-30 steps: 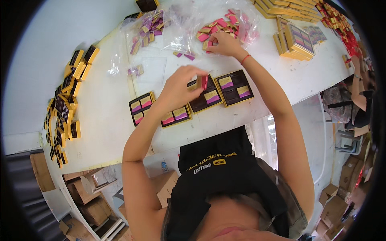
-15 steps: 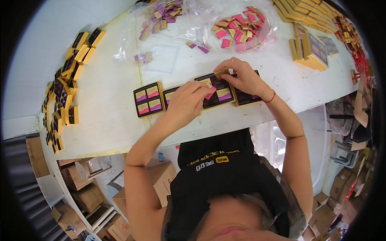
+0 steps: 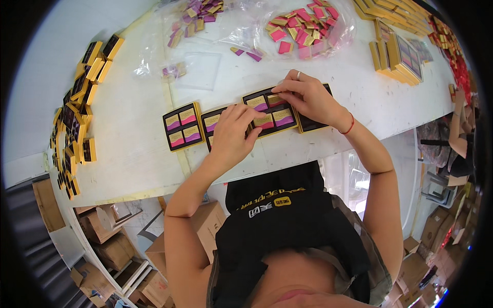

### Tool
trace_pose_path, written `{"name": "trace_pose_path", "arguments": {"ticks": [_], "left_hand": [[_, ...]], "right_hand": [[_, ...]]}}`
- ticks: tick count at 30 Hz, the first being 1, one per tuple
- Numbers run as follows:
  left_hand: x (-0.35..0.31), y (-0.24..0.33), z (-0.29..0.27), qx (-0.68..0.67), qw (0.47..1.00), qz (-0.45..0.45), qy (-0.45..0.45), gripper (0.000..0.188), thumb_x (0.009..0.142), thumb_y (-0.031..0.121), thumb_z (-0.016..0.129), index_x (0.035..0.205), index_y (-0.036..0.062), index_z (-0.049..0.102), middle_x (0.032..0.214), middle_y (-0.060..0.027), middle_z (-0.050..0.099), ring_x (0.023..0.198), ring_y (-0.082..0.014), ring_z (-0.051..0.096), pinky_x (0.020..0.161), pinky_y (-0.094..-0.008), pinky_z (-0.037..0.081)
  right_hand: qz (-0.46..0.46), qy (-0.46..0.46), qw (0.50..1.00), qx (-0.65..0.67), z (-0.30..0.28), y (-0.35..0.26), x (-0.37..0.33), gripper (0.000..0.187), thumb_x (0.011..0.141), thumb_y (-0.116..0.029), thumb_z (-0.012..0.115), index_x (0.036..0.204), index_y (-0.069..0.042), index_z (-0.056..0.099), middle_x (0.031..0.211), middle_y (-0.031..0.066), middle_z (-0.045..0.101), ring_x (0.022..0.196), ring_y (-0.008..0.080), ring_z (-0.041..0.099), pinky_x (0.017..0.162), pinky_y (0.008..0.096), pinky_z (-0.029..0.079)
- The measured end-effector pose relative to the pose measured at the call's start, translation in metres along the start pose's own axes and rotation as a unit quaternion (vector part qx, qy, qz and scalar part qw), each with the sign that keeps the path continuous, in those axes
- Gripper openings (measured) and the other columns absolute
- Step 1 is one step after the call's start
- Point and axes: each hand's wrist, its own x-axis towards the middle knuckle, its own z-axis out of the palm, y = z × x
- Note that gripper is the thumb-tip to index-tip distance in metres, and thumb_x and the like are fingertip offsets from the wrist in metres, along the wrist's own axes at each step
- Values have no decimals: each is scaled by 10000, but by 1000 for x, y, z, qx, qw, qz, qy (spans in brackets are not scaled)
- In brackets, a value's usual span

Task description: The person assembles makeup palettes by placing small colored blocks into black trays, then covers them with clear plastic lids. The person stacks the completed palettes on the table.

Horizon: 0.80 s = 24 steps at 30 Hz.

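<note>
Four shallow black boxes with gold edges lie in a row before me. In the third box (image 3: 280, 133), the fingertips of my left hand (image 3: 230, 131) rest on a pink-and-gold wrapped piece (image 3: 264, 123) in the near left compartment; its fingers are spread, its thumb apart. My right hand (image 3: 314, 100) pinches another gold wrapped piece (image 3: 276, 99) at that box's far right compartment. Purple-and-gold pieces fill its other two compartments. The leftmost box (image 3: 182, 128) holds pink and purple pieces. My left hand partly covers the second box (image 3: 211, 121), my right hand and wrist the fourth (image 3: 311, 125).
Plastic bags of purple pieces (image 3: 205, 9) and pink pieces (image 3: 303, 28) lie at the back, with a clear sheet (image 3: 200, 71) nearby. Black-and-gold boxes (image 3: 77, 120) pile up at the left. Filled boxes (image 3: 398, 59) are stacked at the right. Another person's arm (image 3: 458, 120) shows far right.
The pink piece from my left hand now sits in the third box's near left compartment, and those fingers have opened. My right hand has brought its gold piece down into the far right compartment.
</note>
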Motion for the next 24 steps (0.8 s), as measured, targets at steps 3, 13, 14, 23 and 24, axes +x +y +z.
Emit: {"name": "trace_pose_path", "arguments": {"ticks": [3, 13, 14, 23, 24], "left_hand": [[-3, 2, -1, 35, 999, 14, -15, 296, 753, 71, 755, 1033, 73, 659, 976, -48, 594, 925, -270, 555, 804, -384, 454], [-32, 4, 39, 230, 966, 93, 70, 539, 767, 240, 765, 1231, 9, 618, 1197, -103, 590, 1117, -252, 560, 975, -422, 438], [-30, 6, 38, 217, 970, 87, 69, 532, 754, 238, 772, 1209, 6, 625, 1164, -94, 592, 1123, -246, 554, 975, -418, 435], [-3, 20, 23, 160, 978, 127, 32, 374, 766, 238, 774, 1056, 30, 659, 996, -86, 596, 927, -259, 588, 810, -391, 466], [2, 16, 21, 143, 984, 102, 26, 336, 781, 233, 764, 1034, 38, 660, 969, -88, 605, 899, -263, 599, 785, -389, 471]], "right_hand": [[-98, 35, 987, -121, 6, 10, -3, 159, 841, -30, 696, 991, -68, 732, 899, 80, 614, 822, 238, 608, 701, 337, 511], [-146, 3, 962, -231, 2, -5, -33, 454, 831, -330, 730, 1133, -1, 651, 1142, 115, 587, 1091, 294, 545, 944, 410, 449], [-150, -2, 959, -239, 2, -7, -33, 456, 837, -328, 726, 1142, 2, 651, 1164, 116, 577, 1110, 297, 534, 958, 416, 443], [-171, -60, 956, -231, -1, -2, -23, 278, 835, -235, 714, 1028, -37, 680, 1045, 64, 620, 1100, 270, 538, 1003, 433, 398], [-175, -56, 964, -195, -8, 1, -16, 252, 837, -213, 708, 1025, -48, 683, 1029, 63, 628, 1084, 273, 549, 994, 433, 404]]}}
